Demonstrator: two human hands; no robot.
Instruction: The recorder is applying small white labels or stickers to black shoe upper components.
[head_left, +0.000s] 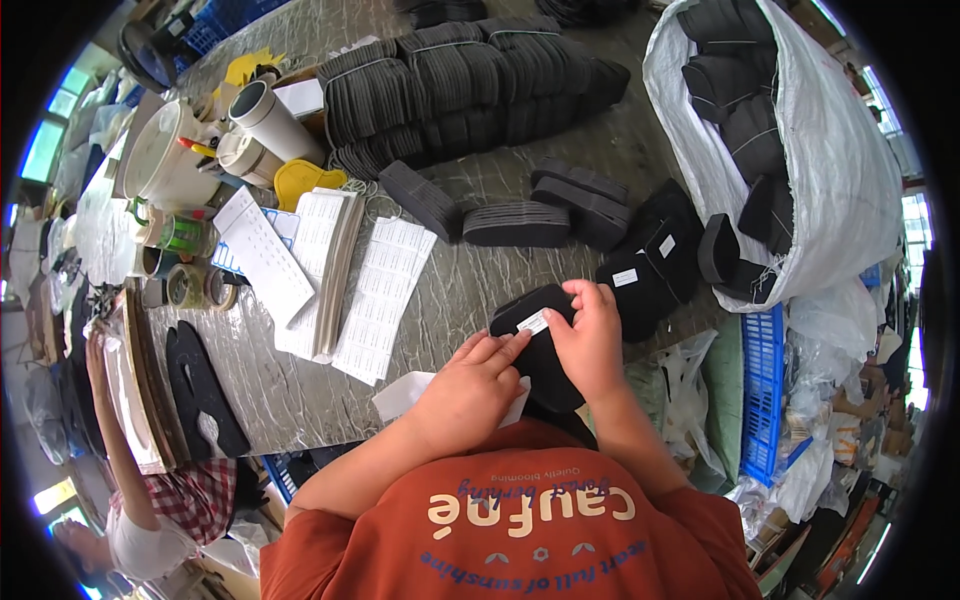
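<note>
Head view, centre of the frame: the right hand [592, 345] is wrapped around a black foam sole stack [540, 350], gripping it. The left hand [470, 385] presses flat fingers on the stack's small white sticker [533, 322]. White label sheets [385, 295] lie left on the grey marbled table [470, 290].

A long worktable [480, 190] with a grey, marbled top runs from near left to far right and fills most of the scene. Bright daylight comes through windows [45, 150] along the far left edge and through more windows [915, 215] on the right. A blue plastic crate [765, 390] stands just off the table's near right side.
</note>
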